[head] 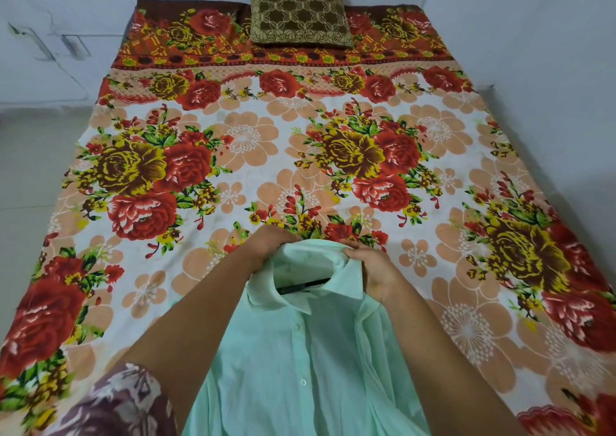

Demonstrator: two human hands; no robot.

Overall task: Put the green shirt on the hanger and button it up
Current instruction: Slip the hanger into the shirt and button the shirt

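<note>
The pale green shirt point(300, 362) hangs in front of me over the near edge of the bed, its front placket with white buttons facing me. Inside the open collar a dark piece of the hanger point(301, 286) shows; the remainder of it is hidden by cloth. My left hand point(266, 247) grips the collar's left side at the top. My right hand point(373, 270) grips the collar's right side, fingers curled over the fabric. Both hands hold the shirt up at the neck.
The bed point(233, 155) is covered by a floral sheet in red, orange and white. An olive patterned cushion point(298, 6) stands at its far end against the pale wall. Light floor lies to the left of the bed.
</note>
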